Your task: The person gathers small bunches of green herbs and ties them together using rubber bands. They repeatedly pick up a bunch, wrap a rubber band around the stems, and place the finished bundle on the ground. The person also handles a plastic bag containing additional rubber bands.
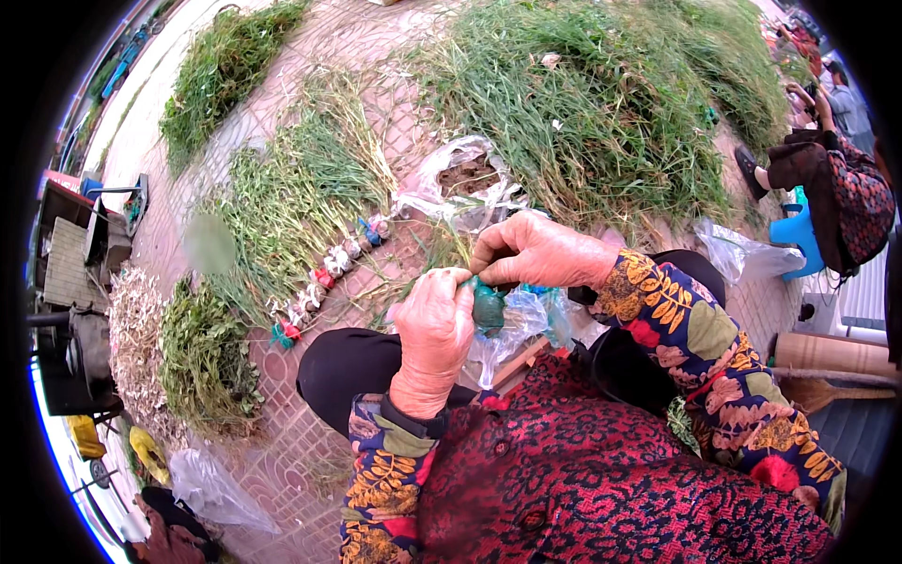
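My left hand is closed around a small green plastic-wrapped bundle with pale stems rising from it. My right hand pinches at the top of that bundle, its fingertips close to my left thumb. Below them lie crumpled clear and blue plastic pieces. Just beyond, a white plastic bag holds brown soil. To the left, a row of grass bundles lies on the paving with their roots wrapped in white, red, blue and green coverings.
Large grass heaps lie ahead, dried stalks and leafy plants at left beside a dark cart. At right are a seated person, a blue container, a plastic bag and a wooden roll. Another person is lower left.
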A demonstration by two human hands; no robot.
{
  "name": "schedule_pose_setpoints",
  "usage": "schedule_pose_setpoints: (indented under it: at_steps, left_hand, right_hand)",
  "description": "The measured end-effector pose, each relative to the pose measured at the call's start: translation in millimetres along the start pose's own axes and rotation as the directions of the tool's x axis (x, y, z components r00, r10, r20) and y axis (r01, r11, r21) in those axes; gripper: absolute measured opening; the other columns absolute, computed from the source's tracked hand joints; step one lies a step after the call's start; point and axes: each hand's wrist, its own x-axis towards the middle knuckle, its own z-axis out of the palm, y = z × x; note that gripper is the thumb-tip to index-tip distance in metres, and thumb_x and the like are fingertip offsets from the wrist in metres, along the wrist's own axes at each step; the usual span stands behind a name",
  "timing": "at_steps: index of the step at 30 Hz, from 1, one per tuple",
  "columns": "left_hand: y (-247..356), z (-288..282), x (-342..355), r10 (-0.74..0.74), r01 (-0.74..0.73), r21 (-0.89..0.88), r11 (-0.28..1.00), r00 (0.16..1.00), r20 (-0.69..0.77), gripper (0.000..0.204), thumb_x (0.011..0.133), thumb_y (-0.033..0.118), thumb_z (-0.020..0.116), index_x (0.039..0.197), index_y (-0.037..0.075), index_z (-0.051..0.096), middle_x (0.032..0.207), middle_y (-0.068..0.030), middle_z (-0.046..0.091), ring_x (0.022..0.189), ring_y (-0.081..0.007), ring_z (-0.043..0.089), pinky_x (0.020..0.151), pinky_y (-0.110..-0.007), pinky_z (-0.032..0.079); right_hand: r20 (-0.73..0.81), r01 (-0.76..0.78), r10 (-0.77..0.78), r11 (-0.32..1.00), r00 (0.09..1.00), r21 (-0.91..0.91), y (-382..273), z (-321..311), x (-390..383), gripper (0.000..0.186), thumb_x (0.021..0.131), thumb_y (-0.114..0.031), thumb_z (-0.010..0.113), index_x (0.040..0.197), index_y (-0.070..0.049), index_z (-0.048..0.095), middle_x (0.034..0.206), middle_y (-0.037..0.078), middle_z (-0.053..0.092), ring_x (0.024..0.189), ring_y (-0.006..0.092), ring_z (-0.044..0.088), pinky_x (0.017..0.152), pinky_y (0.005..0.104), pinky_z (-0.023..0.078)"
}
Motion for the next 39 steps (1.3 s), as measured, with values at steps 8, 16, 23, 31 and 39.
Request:
schedule_pose_setpoints:
  at_steps: [8,16,23,31,39]
  left_hand:
    - [-1.1,6.3,-4.8,-0.268,0.279,-0.287,0.916,0.96,0.078,0.006,0.081,-0.001,0.055,0.086,0.002,0.056,0.071,-0.0012,0.054,0.066,-0.0078,0.049,0.06,-0.022,0.042]
    - [3.2,11.3,-3.2,-0.397,0.441,-0.433,0.786,0.897,0.193,0.004,0.082,0.0,0.052,0.085,0.002,0.052,0.073,-0.0037,0.051,0.066,-0.0096,0.046,0.062,-0.024,0.041]
    - [-2.9,15.7,-5.4,-0.499,0.59,-0.549,0.593,0.804,0.324,0.011,0.08,0.0,0.051,0.091,-0.001,0.053,0.078,-0.0016,0.052,0.071,-0.0079,0.048,0.064,-0.023,0.042]
    - [-10.2,18.9,-5.0,-0.608,0.625,-0.778,0.065,0.643,0.466,0.021,0.083,0.007,0.055,0.1,-0.004,0.05,0.09,-0.0069,0.055,0.081,-0.0136,0.055,0.074,-0.028,0.046]
    - [-4.9,24.8,17.2,-0.373,0.559,-0.59,-0.582,0.461,0.805,0.046,0.091,0.042,0.043,0.111,0.001,0.05,0.101,-0.0111,0.058,0.086,-0.0237,0.059,0.076,-0.041,0.05]
  right_hand:
    - [-0.111,-0.068,0.059,0.995,0.992,-0.076,-1.6,5.7,0.0,0.009,0.073,-0.007,0.057,0.079,-0.001,0.059,0.071,-0.003,0.056,0.066,0.0041,0.048,0.06,0.021,0.041]
    - [-0.159,-0.04,-0.008,0.956,0.987,-0.292,3.9,3.2,-0.7,0.014,0.068,-0.006,0.053,0.079,0.001,0.058,0.067,0.003,0.058,0.064,0.0082,0.051,0.06,0.0256,0.043]
    - [-0.179,-0.015,-0.096,0.846,0.979,-0.533,-6.0,3.0,-5.1,0.013,0.067,-0.007,0.053,0.076,0.0,0.059,0.065,0.012,0.059,0.058,0.0159,0.055,0.056,0.0299,0.045]
    - [-0.208,0.015,-0.108,0.914,0.972,-0.406,2.0,-3.0,-3.4,0.013,0.069,-0.005,0.052,0.078,0.002,0.057,0.065,0.01,0.058,0.062,0.0133,0.055,0.058,0.0295,0.045]
    - [-0.076,0.211,-0.25,0.919,0.965,-0.333,4.3,1.1,-4.2,0.015,0.077,-0.009,0.059,0.089,0.0,0.058,0.078,0.009,0.059,0.074,0.0141,0.057,0.068,0.028,0.047]
